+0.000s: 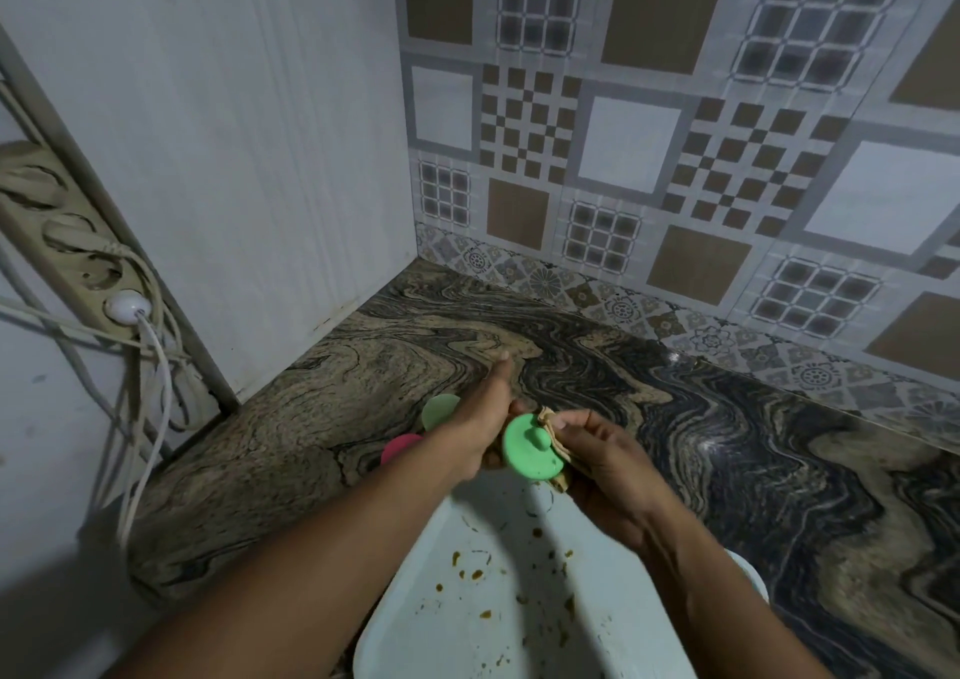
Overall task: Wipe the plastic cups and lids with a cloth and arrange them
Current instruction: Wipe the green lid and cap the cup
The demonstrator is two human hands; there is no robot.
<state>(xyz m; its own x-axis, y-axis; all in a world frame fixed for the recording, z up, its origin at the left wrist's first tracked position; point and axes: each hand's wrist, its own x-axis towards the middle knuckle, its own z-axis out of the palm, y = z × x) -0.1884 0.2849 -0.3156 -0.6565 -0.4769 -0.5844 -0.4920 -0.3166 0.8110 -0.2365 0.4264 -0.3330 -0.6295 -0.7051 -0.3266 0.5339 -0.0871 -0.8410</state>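
Note:
A round green lid [531,454] with a small knob is held up over the counter, between my two hands. My left hand [480,418] grips its left edge, with the forefinger sticking out straight. My right hand [597,452] pinches a beige cloth [555,442] against the lid's right side. Behind my left wrist, a pale green lid [438,411] and a pink lid [399,447] lie on the counter, both partly hidden by my arm.
A pale blue tray [467,600] with brown stains sits under my forearms at the counter's near edge. The marbled counter [727,444] meets a patterned tile wall behind and a white panel on the left. A power strip [72,242] with cables hangs at far left.

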